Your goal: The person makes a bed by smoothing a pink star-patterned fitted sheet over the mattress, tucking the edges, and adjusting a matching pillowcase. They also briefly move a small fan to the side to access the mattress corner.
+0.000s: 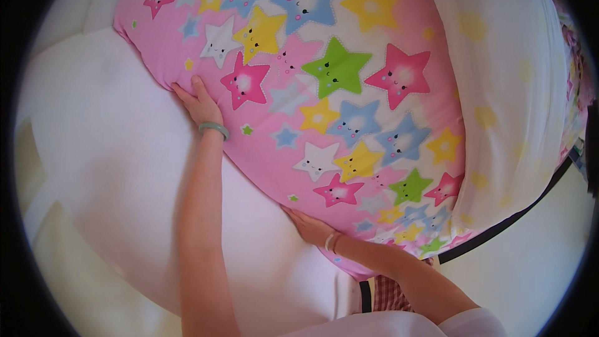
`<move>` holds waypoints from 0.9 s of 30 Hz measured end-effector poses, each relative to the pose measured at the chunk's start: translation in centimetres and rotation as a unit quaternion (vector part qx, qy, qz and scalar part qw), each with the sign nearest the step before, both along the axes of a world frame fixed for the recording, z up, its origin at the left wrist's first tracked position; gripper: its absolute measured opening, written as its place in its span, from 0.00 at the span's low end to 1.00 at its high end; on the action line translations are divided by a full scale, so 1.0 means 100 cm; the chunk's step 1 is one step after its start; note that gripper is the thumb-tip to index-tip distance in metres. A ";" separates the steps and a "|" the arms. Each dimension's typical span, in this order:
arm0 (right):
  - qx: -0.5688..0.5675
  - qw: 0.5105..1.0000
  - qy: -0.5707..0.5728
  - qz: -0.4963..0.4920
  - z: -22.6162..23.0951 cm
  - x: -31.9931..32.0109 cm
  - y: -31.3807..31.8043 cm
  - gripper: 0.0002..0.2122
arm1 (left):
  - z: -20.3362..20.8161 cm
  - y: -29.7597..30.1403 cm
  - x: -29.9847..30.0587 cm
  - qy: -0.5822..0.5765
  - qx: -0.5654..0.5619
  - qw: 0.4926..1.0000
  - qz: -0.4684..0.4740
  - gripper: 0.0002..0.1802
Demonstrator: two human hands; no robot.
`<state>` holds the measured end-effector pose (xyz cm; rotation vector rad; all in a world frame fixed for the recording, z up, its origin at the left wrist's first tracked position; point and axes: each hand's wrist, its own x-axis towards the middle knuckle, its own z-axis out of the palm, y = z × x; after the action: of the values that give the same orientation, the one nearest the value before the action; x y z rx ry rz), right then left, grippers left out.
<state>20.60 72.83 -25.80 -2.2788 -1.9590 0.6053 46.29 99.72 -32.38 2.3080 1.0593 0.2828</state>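
Smooth white surface at left, with pale floor and a dark bed edge at lower right. Across the centre and upper part lies a pink quilt printed with smiling stars in blue, yellow, green, white and deep pink; its near edge runs diagonally beside the white surface. At right, a white layer with faint yellow patches covers part of the print. The left hand, with a green bangle at the wrist, touches the quilt's edge, thumb apart from the fingers; whether it pinches cloth cannot be told. Nearer the person, the right hand rests along the same edge, fingers extended and close together, its grip unclear. Red checked cloth shows below the right forearm
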 end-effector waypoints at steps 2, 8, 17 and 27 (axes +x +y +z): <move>-0.029 0.998 0.001 0.048 0.012 -0.028 -0.028 0.26 | -0.007 0.006 -0.002 -0.016 -0.036 0.999 0.009 0.44; -0.078 0.978 0.165 0.105 0.052 -0.098 -0.103 0.28 | -0.009 0.051 -0.007 0.036 -0.022 0.999 0.000 0.44; 0.199 0.886 0.120 -0.402 0.011 0.249 -0.080 0.30 | 0.049 -0.077 0.027 0.089 0.187 0.955 -0.214 0.31; 0.244 0.909 0.013 -0.339 -0.059 0.339 0.123 0.27 | -0.029 0.045 0.128 0.094 0.280 0.941 -0.164 0.37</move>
<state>54.52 85.18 -31.75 -2.3452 -1.0041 0.0528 59.13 104.26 -35.30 3.0268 0.7157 0.2558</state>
